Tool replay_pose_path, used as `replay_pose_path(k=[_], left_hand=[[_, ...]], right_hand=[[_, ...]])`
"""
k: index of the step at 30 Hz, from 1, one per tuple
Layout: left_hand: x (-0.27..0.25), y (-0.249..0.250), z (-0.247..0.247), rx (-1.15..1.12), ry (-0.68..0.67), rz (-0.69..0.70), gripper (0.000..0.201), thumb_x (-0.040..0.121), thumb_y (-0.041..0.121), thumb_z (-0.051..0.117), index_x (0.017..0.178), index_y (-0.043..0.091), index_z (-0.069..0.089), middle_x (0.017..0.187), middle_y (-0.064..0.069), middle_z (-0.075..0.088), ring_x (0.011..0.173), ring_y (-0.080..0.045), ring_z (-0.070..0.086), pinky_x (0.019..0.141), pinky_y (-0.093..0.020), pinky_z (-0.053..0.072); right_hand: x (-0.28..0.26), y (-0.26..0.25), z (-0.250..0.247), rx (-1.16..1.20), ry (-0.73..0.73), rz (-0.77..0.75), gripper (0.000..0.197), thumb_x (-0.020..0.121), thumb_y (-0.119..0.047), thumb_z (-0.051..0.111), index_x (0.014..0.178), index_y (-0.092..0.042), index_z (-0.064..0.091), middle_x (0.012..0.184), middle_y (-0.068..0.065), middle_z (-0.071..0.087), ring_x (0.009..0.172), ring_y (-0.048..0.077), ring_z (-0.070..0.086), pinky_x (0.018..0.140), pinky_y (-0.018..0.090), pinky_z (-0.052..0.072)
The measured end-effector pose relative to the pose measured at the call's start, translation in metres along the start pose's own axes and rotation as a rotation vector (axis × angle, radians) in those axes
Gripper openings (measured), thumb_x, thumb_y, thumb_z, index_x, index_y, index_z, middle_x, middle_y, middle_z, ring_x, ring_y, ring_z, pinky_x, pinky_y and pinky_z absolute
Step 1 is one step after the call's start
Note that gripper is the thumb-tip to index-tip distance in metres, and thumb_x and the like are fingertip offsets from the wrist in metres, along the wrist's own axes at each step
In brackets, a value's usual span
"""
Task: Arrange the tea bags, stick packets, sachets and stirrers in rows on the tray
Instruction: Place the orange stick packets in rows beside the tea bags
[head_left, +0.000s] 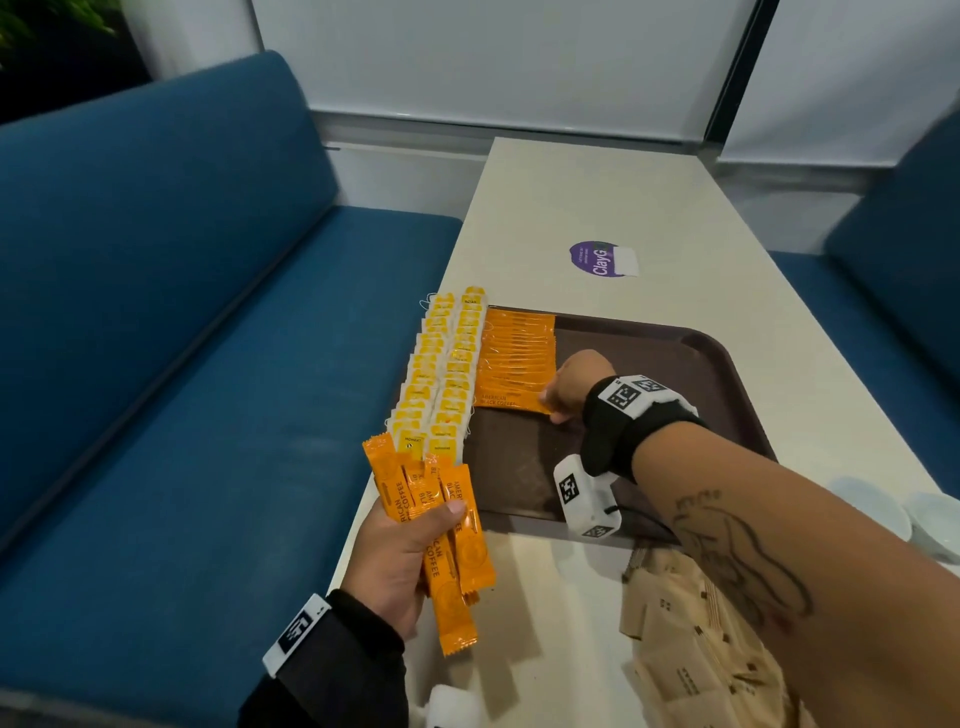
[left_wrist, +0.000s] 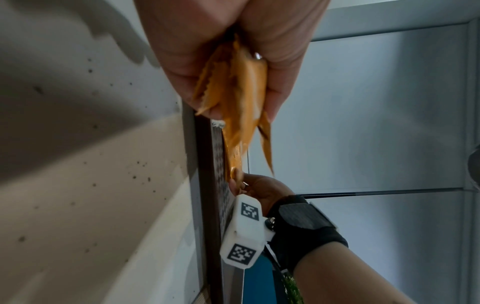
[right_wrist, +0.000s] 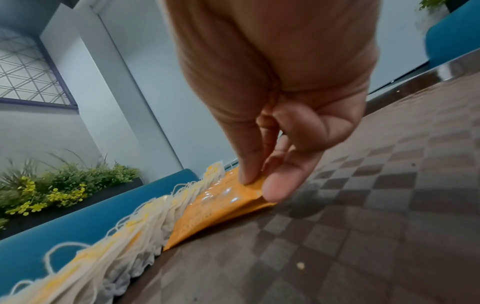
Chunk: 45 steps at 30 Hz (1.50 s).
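Head view, left grip (head_left: 400, 556) clutching stick packets (head_left: 447, 540)

Orange stick packets (head_left: 515, 358), yellow-white tea bags (head_left: 441, 374), brown checkered tray (head_left: 675, 353), blue bench (head_left: 156, 312)

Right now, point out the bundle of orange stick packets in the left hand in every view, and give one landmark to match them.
Head: the bundle of orange stick packets is at lower centre, gripped in the left hand.
Left wrist: top centre, hanging from the fist.
Right wrist: not in view.
Shared landmark: the brown tray, a thin edge in the left wrist view, the checkered floor in the right wrist view.
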<state>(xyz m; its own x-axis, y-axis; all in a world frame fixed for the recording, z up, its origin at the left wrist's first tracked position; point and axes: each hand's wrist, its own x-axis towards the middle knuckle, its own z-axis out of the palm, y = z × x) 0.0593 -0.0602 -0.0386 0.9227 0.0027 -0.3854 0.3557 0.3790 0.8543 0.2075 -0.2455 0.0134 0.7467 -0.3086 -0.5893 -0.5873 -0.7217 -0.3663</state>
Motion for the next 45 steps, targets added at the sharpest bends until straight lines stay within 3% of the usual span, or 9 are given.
replay_pose_path(k=[2, 5, 10, 12, 17, 22, 25, 38, 45], left_hand=[[0.0, -0.001, 0.001, 0.001, -0.003, -0.004, 0.019, 0.083, 0.003, 0.063, 0.094, 0.018, 0.061, 0.076, -0.002, 0.072, 0.077, -0.027, 0.066, 0.066, -0.038, 0.053], [-0.001, -0.002, 0.003, 0.003, -0.011, -0.013, 0.02, 0.084, 0.004, 0.062, 0.098, 0.018, 0.061, 0.088, -0.008, 0.07, 0.082, -0.029, 0.066, 0.069, -0.04, 0.053], [-0.003, -0.002, 0.003, 0.002, -0.021, -0.015, 0.02, 0.085, 0.006, 0.062, 0.102, 0.016, 0.061, 0.09, -0.009, 0.069, 0.081, -0.028, 0.066, 0.068, -0.039, 0.053], [-0.003, -0.003, 0.003, -0.002, -0.026, -0.011, 0.019, 0.084, 0.006, 0.062, 0.1, 0.017, 0.061, 0.088, -0.008, 0.069, 0.08, -0.027, 0.066, 0.066, -0.039, 0.053], [-0.002, -0.002, 0.002, -0.03, -0.038, 0.005, 0.021, 0.084, 0.004, 0.063, 0.098, 0.019, 0.062, 0.086, -0.006, 0.071, 0.075, -0.024, 0.068, 0.061, -0.036, 0.053], [0.001, -0.001, 0.007, -0.075, -0.032, 0.049, 0.022, 0.083, 0.0, 0.062, 0.097, 0.017, 0.062, 0.079, -0.005, 0.07, 0.069, -0.022, 0.067, 0.06, -0.033, 0.054], [0.001, -0.001, 0.01, -0.071, -0.021, 0.065, 0.02, 0.083, 0.003, 0.062, 0.099, 0.016, 0.061, 0.078, -0.006, 0.068, 0.064, -0.023, 0.067, 0.058, -0.035, 0.053], [-0.003, -0.005, 0.0, -0.074, 0.035, -0.019, 0.005, 0.085, 0.015, 0.065, 0.089, 0.018, 0.064, 0.072, -0.003, 0.065, 0.069, -0.018, 0.061, 0.069, -0.032, 0.047], [-0.002, -0.002, -0.003, -0.09, 0.037, -0.02, 0.007, 0.083, 0.013, 0.065, 0.089, 0.017, 0.064, 0.068, -0.002, 0.066, 0.067, -0.018, 0.061, 0.068, -0.033, 0.05]], right_hand=[[0.001, -0.004, -0.003, -0.083, -0.101, 0.014, 0.039, 0.101, -0.034, 0.039, 0.129, -0.007, 0.044, 0.095, -0.004, 0.063, 0.062, 0.008, 0.052, 0.055, 0.021, 0.038], [0.003, -0.002, -0.004, -0.069, -0.126, 0.024, 0.026, 0.099, -0.028, 0.047, 0.114, -0.007, 0.048, 0.075, -0.002, 0.058, 0.057, 0.007, 0.05, 0.049, 0.022, 0.036], [0.015, 0.005, 0.001, 0.009, -0.053, -0.035, 0.031, 0.091, -0.023, 0.062, 0.114, -0.002, 0.055, 0.11, 0.007, 0.07, 0.103, 0.018, 0.067, 0.096, 0.033, 0.049], [0.015, 0.009, 0.005, 0.0, -0.007, -0.062, 0.034, 0.089, -0.026, 0.064, 0.114, -0.003, 0.056, 0.111, 0.007, 0.07, 0.101, 0.016, 0.066, 0.097, 0.033, 0.047], [-0.028, 0.025, 0.006, 0.231, 0.093, -0.302, 0.028, 0.082, -0.021, 0.073, 0.101, -0.006, 0.058, 0.093, 0.009, 0.066, 0.08, 0.019, 0.065, 0.073, 0.03, 0.054], [-0.109, 0.051, 0.03, 0.224, -0.308, -0.446, 0.027, 0.077, -0.037, 0.075, 0.087, -0.016, 0.062, 0.073, -0.002, 0.067, 0.064, 0.008, 0.062, 0.05, 0.02, 0.04], [-0.128, 0.065, 0.05, 0.324, -0.453, -0.43, 0.018, 0.079, -0.021, 0.075, 0.082, -0.014, 0.059, 0.069, 0.002, 0.065, 0.059, 0.012, 0.064, 0.043, 0.019, 0.036], [-0.082, 0.064, 0.007, 0.453, 0.111, -0.301, 0.011, 0.092, 0.001, 0.055, 0.098, -0.003, 0.062, 0.073, 0.006, 0.059, 0.053, 0.011, 0.052, 0.035, 0.011, 0.037], [-0.03, 0.029, 0.0, 0.204, -0.085, -0.098, 0.014, 0.095, -0.006, 0.053, 0.081, -0.012, 0.054, 0.077, 0.003, 0.056, 0.058, 0.011, 0.052, 0.062, 0.02, 0.046]])
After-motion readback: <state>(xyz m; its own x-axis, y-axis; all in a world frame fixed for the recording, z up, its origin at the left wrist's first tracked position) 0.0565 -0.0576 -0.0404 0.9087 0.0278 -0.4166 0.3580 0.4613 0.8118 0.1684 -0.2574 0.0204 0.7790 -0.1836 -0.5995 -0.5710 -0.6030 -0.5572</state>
